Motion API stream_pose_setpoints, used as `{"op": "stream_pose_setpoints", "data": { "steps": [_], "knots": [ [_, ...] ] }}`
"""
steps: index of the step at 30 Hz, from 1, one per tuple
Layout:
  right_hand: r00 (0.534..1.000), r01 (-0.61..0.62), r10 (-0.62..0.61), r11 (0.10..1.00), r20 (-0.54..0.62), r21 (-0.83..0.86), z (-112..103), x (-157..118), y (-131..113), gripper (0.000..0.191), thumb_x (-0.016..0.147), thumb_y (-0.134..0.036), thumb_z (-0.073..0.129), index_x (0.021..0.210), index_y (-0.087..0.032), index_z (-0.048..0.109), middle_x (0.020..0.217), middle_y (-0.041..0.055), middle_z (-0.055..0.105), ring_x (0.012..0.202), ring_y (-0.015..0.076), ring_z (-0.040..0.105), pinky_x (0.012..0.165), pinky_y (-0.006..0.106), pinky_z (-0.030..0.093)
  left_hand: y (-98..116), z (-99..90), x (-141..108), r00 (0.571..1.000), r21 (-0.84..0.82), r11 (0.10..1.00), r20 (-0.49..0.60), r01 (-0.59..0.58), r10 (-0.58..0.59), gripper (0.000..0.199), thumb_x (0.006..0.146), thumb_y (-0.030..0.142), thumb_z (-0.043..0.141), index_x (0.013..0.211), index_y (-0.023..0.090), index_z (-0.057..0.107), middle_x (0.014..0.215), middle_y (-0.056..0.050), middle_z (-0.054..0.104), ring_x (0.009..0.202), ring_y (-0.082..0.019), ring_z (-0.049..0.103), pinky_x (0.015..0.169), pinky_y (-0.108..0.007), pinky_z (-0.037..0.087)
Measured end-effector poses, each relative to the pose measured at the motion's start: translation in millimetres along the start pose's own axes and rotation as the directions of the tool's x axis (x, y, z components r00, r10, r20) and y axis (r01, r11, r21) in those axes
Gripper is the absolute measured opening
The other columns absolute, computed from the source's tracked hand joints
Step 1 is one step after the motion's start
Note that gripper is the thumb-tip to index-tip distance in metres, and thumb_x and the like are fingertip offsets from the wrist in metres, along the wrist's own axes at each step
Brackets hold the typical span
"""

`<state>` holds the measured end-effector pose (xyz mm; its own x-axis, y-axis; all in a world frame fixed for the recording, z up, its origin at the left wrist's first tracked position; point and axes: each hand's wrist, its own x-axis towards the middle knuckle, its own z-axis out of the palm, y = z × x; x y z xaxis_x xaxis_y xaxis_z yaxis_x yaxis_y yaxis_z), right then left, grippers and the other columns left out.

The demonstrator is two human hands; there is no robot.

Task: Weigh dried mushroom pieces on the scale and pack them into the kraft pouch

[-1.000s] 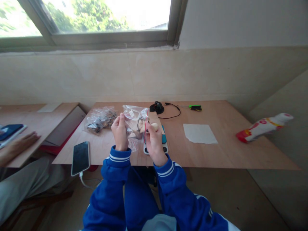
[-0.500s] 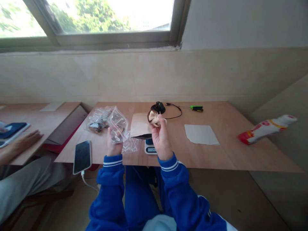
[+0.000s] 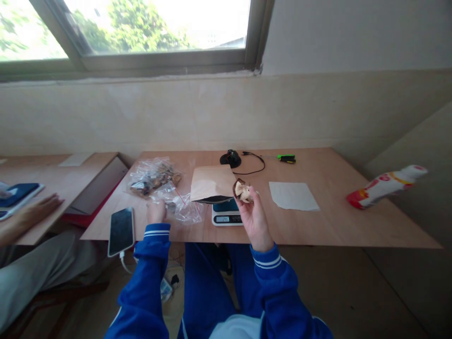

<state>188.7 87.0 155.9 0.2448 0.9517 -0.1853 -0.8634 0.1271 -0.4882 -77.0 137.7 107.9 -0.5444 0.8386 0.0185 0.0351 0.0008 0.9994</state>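
R hand holding up brown-and-cream pc beside paper pouch

Hands are working apart. R hand is pinching the pc btwn thumb & fingers above the table, just by the pouch's R corner; can't tell if pc & pouch are touching. Pc is looking dry & crumpled, irregular in outline: dark brown rim is curling round its L & top, pale cream folds are filling the middle, thumb is hiding part. L hand is resting low at a clear zip bag w/ red seal line; can't tell if it's gripping the plastic. Bag is lying wrinkled, L of the pouch. Pouch is sitting over a white scale, tan outside, dark mouth facing the person; scale's digits are coming out too small to read. Behind L hand, a heap of clear bags w/ brown bits is sitting. Phone w/ white cable is poking over table edge; R of the pc, a white sheet is lying flat
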Motion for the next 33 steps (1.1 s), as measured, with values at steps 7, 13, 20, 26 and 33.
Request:
{"op": "stream_pose_setpoints", "data": {
  "steps": [7, 13, 20, 26, 33],
  "knots": [
    [0.999, -0.046, 0.047, 0.996, 0.015, -0.073, -1.5, -1.6, 9.0, 0.021, 0.07, -0.029, 0.076, 0.084, -0.02, 0.063, 0.091, -0.0004, 0.07, 0.091, 0.0131, 0.068, 0.08, 0.024, 0.057, 32.9, 35.6, -41.0, 0.754, 0.547, 0.519, 0.474, -0.657, 0.456, 0.039, 0.087, 0.041, 0.053, 0.121, 0.023, 0.056, 0.131, -0.013, 0.053, 0.125, -0.031, 0.043, 0.105, -0.048, 0.03],
    [0.999, -0.018, 0.023, 0.992, 0.036, -0.129, -3.9, 0.3, 11.8, 0.024, 0.069, -0.032, 0.077, 0.086, -0.021, 0.064, 0.092, 0.0002, 0.07, 0.093, 0.0143, 0.067, 0.08, 0.026, 0.057, 53.4, 56.1, -48.3, 0.487, 0.438, 0.214, 0.797, -0.873, 0.357, 0.043, 0.081, 0.057, 0.059, 0.11, 0.026, 0.064, 0.12, -0.009, 0.062, 0.107, -0.029, 0.056, 0.091, -0.042, 0.041],
    [0.999, 0.008, -0.002, 0.989, 0.039, -0.146, 5.2, -0.8, 6.8, 0.025, 0.068, -0.031, 0.076, 0.084, -0.021, 0.061, 0.088, 0.0002, 0.067, 0.086, 0.0132, 0.065, 0.073, 0.023, 0.055, 58.4, 61.0, -36.5, 0.416, 0.38, 0.171, 0.837, -0.909, 0.356, 0.028, 0.091, 0.042, 0.049, 0.103, 0.025, 0.068, 0.1, -0.007, 0.069, 0.086, -0.021, 0.063, 0.072, -0.03, 0.044],
    [0.931, 0.345, -0.26, 0.854, 0.255, -0.389, 29.8, 14.2, 7.9, 0.031, 0.067, -0.033, 0.075, 0.08, -0.021, 0.05, 0.075, -0.0069, 0.056, 0.068, 0.0072, 0.057, 0.063, 0.018, 0.048, 82.5, 68.1, -26.6, 0.41, 0.366, 0.185, 0.8, -0.912, 0.437, 0.029, 0.091, 0.038, 0.046, 0.086, 0.024, 0.071, 0.084, -0.006, 0.069, 0.074, -0.018, 0.062, 0.063, -0.026, 0.04],
    [0.777, 0.616, -0.27, 0.511, 0.568, -0.6, 58.3, 40.2, -4.0, 0.027, 0.066, -0.03, 0.075, 0.08, -0.022, 0.053, 0.083, -0.0033, 0.064, 0.076, 0.0118, 0.059, 0.072, 0.023, 0.047, 105.2, 81.5, -16.2, 0.472, 0.213, 0.483, 0.716, -0.849, 0.515, 0.025, 0.083, 0.037, 0.054, 0.075, 0.021, 0.07, 0.072, -0.005, 0.068, 0.064, -0.016, 0.059, 0.063, -0.025, 0.041]
  ]
}}
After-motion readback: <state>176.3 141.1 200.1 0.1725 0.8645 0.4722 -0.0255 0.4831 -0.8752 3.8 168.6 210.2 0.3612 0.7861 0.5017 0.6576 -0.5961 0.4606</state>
